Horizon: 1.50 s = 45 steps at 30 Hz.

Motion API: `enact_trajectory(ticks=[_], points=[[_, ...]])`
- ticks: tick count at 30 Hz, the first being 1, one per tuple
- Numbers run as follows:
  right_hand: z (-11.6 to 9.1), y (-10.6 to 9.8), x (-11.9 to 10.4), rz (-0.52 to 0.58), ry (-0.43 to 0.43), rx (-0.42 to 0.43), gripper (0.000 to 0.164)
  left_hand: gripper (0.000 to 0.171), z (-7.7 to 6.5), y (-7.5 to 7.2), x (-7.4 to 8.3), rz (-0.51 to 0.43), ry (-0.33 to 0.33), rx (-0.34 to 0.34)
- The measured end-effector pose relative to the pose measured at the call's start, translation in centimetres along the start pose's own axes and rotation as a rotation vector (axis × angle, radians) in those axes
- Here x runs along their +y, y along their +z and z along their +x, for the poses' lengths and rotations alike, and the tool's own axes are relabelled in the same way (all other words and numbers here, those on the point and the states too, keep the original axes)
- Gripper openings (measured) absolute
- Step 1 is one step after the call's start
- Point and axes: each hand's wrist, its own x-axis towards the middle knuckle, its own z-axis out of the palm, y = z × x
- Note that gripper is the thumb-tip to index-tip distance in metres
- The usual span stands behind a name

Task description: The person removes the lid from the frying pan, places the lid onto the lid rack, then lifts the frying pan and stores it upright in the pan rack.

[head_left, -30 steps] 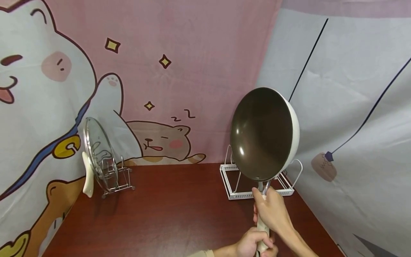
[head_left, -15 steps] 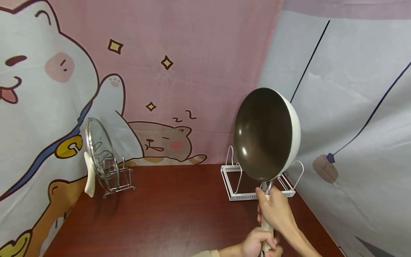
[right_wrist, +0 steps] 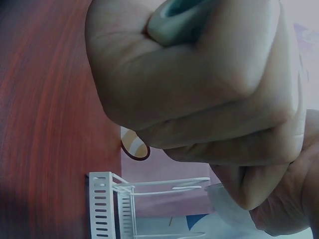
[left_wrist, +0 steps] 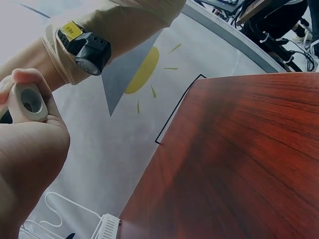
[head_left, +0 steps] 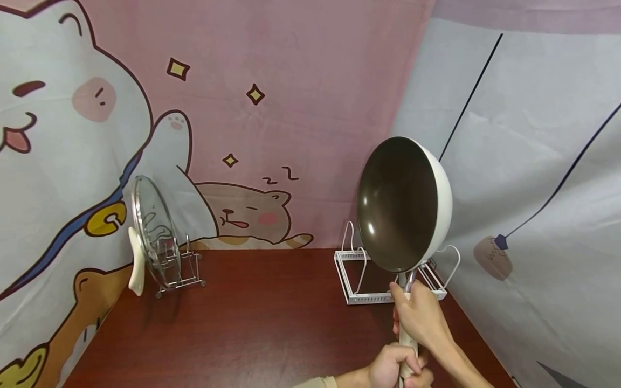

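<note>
A deep white wok point(head_left: 400, 207) with a dark brown inside stands upright in the air, its opening turned towards me and to the left. My right hand point(head_left: 422, 318) grips the upper part of its pale handle point(head_left: 408, 342), just below the metal neck. Lower down, my left hand point(head_left: 395, 367) wraps round the handle near its end. The left wrist view shows the handle's end, with a hole point(left_wrist: 31, 101), inside the left hand's grip. A white rack point(head_left: 371, 298) with wire loops sits on the table behind the wok, partly hidden by it.
On the left of the reddish-brown table point(head_left: 262, 318) stands a wire rack point(head_left: 186, 281) holding a glass lid point(head_left: 155, 231). A cream-coloured handle-like piece point(head_left: 137, 261) shows beside the lid. A cartoon-printed cloth point(head_left: 310, 108) hangs behind and along the sides.
Both hands have shifted slightly right with the wok. Its opening has turned a little further sideways, so it looks narrower. The grips look the same, and the whole scene has drifted slightly right.
</note>
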Motion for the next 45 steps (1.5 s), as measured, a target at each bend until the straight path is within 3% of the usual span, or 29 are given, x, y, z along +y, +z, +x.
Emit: enact_trajectory(ticks=[15,30,45], points=[[0.68,-0.42,-0.11,-0.045,-0.020,-0.017,0.036,0.025,0.54,0.36,0.20,-0.044,-0.037,-0.015],[0.84,-0.39,0.31,-0.048,0.019,-0.048,0.032,0.025,0.61,0.54,0.05,-0.089,-0.087,0.029],[1.03,0.09,0.55,-0.006,0.048,-0.078,0.031,0.024,0.52,0.38,-0.19,-0.085,-0.080,0.050]])
